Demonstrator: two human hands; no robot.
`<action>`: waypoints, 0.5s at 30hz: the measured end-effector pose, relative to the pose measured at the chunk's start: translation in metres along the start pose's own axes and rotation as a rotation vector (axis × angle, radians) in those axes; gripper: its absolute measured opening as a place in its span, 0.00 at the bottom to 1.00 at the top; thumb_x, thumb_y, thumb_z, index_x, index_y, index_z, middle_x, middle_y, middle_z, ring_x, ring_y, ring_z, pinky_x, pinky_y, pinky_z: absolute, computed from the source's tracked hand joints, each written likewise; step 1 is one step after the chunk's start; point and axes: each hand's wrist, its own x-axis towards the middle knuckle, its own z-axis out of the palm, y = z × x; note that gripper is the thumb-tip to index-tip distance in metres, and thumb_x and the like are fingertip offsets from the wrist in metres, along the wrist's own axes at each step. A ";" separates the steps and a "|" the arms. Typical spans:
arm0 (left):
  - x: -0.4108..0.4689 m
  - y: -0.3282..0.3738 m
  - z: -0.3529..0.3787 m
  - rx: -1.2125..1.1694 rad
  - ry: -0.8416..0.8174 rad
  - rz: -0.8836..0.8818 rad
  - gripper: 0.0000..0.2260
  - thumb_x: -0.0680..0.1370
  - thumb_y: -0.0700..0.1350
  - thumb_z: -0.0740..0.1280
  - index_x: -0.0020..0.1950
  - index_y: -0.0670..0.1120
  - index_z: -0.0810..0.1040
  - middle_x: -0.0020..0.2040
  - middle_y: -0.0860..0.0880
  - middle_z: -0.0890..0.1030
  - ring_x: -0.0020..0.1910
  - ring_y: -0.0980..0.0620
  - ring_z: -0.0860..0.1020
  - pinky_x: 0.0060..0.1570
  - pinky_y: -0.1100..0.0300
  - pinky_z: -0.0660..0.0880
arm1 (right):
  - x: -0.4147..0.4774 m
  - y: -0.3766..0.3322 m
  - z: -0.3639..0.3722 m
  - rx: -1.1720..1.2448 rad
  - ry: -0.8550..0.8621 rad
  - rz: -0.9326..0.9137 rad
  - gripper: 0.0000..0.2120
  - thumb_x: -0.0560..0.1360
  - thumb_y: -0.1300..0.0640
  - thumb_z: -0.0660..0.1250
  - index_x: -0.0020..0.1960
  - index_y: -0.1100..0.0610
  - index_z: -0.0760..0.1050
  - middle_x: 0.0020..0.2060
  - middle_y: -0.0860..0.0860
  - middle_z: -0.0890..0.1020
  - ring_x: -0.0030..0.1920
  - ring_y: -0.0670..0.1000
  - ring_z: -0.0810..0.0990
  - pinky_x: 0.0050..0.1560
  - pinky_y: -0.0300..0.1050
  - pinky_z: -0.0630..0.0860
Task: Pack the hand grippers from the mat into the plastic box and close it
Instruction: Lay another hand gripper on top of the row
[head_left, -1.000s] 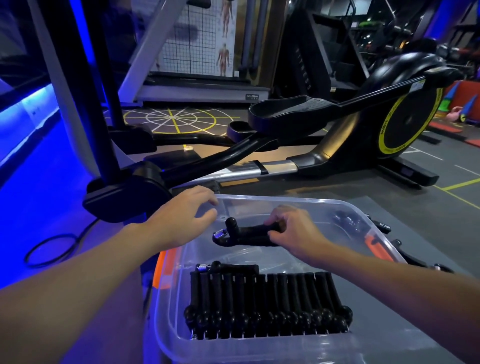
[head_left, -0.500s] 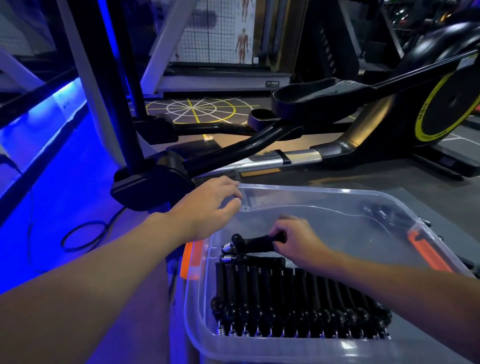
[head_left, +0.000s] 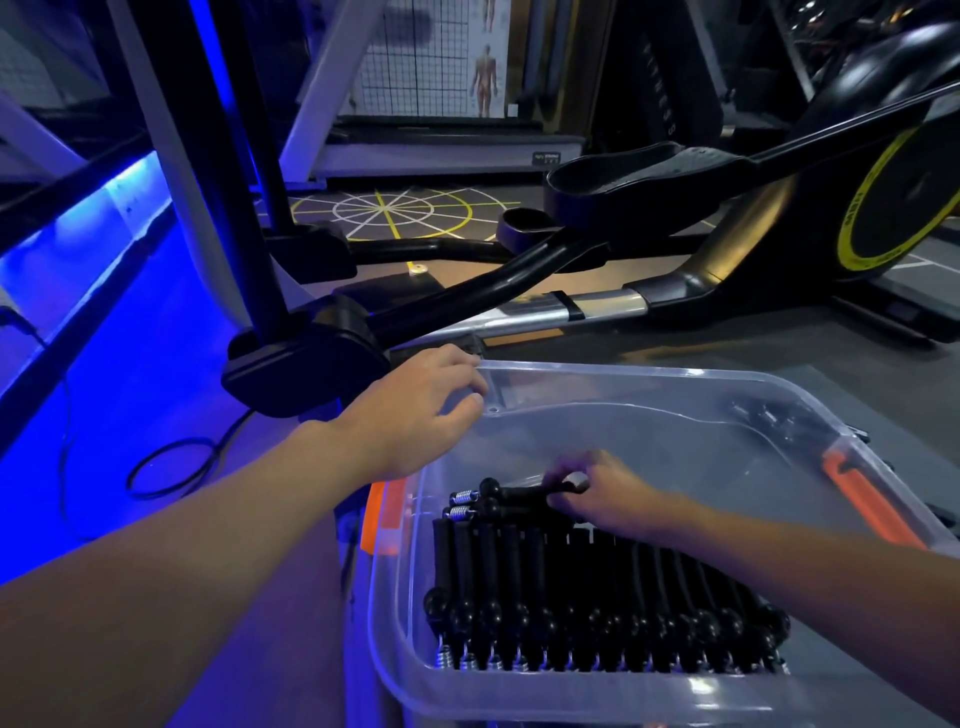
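- settling low, the hand gripper (head_left: 517, 491) has dropped from mid-air inside the plastic box (head_left: 675, 371) onto another sideways one at the far end of the packed row (head_left: 597, 597); it looks nearly placed.
- its handle end sits within the curled fingers (head_left: 571, 467) of the right hand (head_left: 613, 501), with the spring end pointing left, away from them.
- the left hand (head_left: 415, 415) clasps the box's far-left corner, apart from the gripper.

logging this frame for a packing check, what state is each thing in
clear plastic box: open, no lid on
left hand: grips the box's far left corner
right hand: grips one black hand gripper, held crosswise
row of black hand grippers: lying side by side in the box
orange latches: unfastened
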 end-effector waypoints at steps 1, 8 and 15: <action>0.000 0.000 0.000 0.001 -0.001 -0.006 0.16 0.79 0.56 0.54 0.59 0.55 0.77 0.68 0.59 0.69 0.68 0.62 0.64 0.68 0.52 0.66 | -0.002 0.001 0.000 -0.008 -0.024 0.000 0.07 0.71 0.51 0.73 0.40 0.41 0.76 0.35 0.38 0.80 0.35 0.40 0.77 0.43 0.40 0.76; -0.001 0.001 -0.001 0.004 -0.001 -0.008 0.13 0.81 0.53 0.57 0.60 0.53 0.78 0.69 0.58 0.69 0.68 0.60 0.65 0.67 0.50 0.67 | -0.006 0.007 0.000 -0.065 -0.053 -0.001 0.16 0.68 0.44 0.73 0.54 0.42 0.78 0.48 0.43 0.81 0.43 0.45 0.80 0.51 0.43 0.78; -0.001 0.001 -0.001 0.019 -0.006 -0.019 0.18 0.78 0.57 0.54 0.59 0.54 0.78 0.69 0.59 0.68 0.68 0.60 0.65 0.66 0.50 0.68 | -0.005 0.004 -0.001 -0.098 -0.043 0.022 0.18 0.69 0.44 0.73 0.57 0.43 0.78 0.48 0.45 0.82 0.45 0.47 0.81 0.51 0.44 0.78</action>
